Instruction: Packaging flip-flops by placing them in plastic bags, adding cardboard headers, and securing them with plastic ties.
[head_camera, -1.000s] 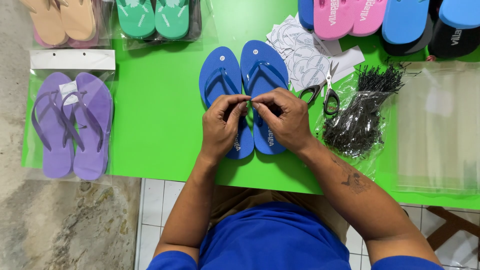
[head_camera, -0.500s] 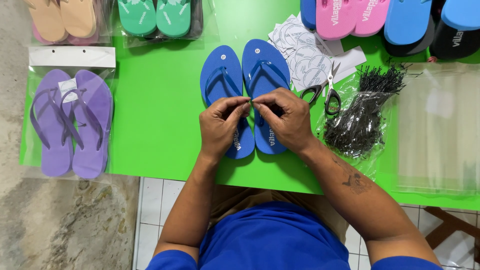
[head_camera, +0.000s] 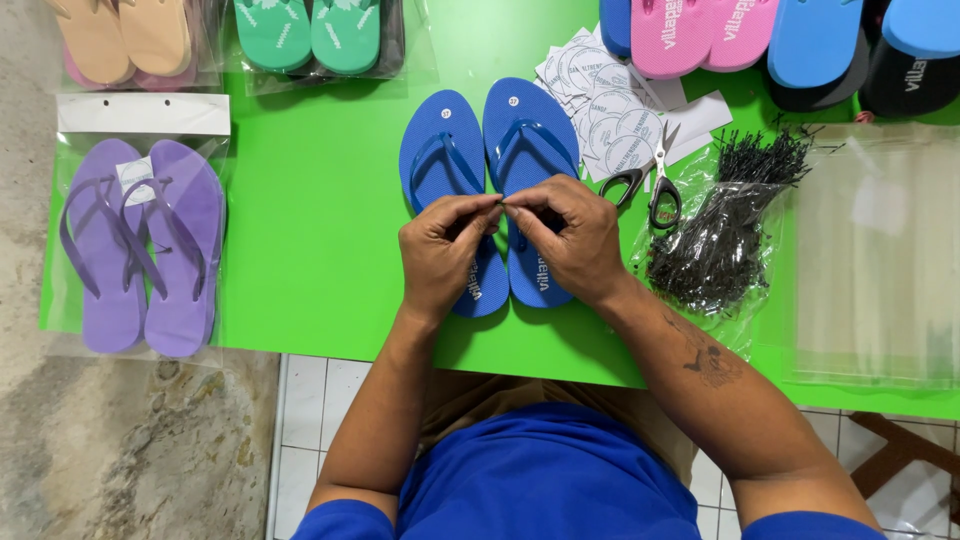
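Little has moved since earlier frame: both hands stay pinched together. Left hand (head_camera: 445, 255) and right hand (head_camera: 570, 235) meet fingertip to fingertip, closed on a thin dark tie (head_camera: 502, 201), over blue flip-flops (head_camera: 490, 160) lying on green table (head_camera: 320, 200). Beyond: scissors (head_camera: 650, 185).

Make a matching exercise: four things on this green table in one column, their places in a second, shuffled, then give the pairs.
Things:
1. pair of blue rubber flip-flops
2. pair of purple flip-flops in a clear bag
3. small steel scissors with black handles
4. bundle of thin black ties in a clear bag

Places:
A. at the table's left edge
B. under both hands, mid-table
C. right of the scissors
D. just right of the blue pair, partly on the round paper tags

Pairs: 1-B, 2-A, 3-D, 4-C
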